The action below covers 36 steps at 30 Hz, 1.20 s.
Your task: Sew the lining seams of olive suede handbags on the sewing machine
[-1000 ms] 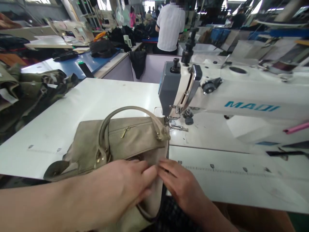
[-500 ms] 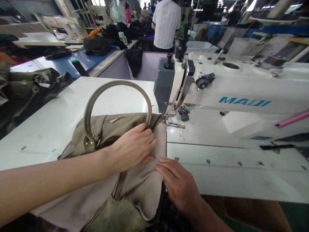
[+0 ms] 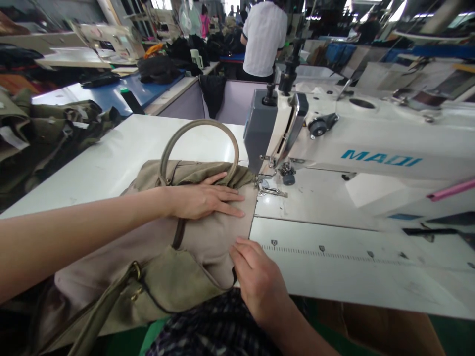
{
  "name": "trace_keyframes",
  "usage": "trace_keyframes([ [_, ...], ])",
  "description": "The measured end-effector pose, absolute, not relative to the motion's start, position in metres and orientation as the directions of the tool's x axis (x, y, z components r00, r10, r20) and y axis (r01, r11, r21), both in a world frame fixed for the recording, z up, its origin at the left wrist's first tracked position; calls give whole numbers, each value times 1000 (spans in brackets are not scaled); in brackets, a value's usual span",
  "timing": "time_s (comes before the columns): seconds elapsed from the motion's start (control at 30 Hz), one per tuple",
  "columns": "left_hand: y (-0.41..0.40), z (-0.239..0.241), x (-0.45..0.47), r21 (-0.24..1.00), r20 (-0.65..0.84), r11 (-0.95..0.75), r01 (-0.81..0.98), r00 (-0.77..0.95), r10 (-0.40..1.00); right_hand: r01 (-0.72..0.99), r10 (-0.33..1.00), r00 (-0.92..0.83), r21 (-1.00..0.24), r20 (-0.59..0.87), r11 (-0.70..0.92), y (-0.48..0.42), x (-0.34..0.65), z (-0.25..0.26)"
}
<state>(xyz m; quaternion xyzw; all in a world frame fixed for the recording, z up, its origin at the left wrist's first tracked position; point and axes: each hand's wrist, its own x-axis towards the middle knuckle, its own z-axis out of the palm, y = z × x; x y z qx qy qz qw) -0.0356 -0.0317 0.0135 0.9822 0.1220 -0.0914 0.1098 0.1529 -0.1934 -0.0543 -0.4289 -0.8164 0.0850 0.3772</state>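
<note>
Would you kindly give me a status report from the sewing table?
Left hand spread on bag; right hand at its edge. Bag's far corner at sewing machine. Handle loop upright nearby.

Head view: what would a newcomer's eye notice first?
The white sewing machine with blue lettering, filling the right side. At its left end, an olive bag lies partly on the white table, one looped handle upright. The left hand lies spread on its pale cloth, the right hand at the cloth's edge.

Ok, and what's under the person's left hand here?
Pale fabric of the bag shows around the left hand, with gathered olive fabric just beyond it. Whatever lies directly beneath the palm is covered and cannot be seen.
</note>
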Motion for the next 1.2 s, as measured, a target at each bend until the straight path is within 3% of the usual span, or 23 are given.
trace_keyframes([
  [0.23,-83,4,-23,141,-32,-908,394,919,394,532,753,-403,-537,520,655,-190,175,-47],
  [0.63,-55,-10,-15,45,-28,-921,387,922,386,547,698,-495,-439,518,713,-153,195,-47],
  [1.03,9,-13,-10,111,-70,-945,308,951,302,572,700,-443,-424,560,702,-114,201,-60],
  [1.2,33,-6,-5,221,-99,-927,302,953,287,584,708,-434,-425,557,692,-110,199,-62],
])
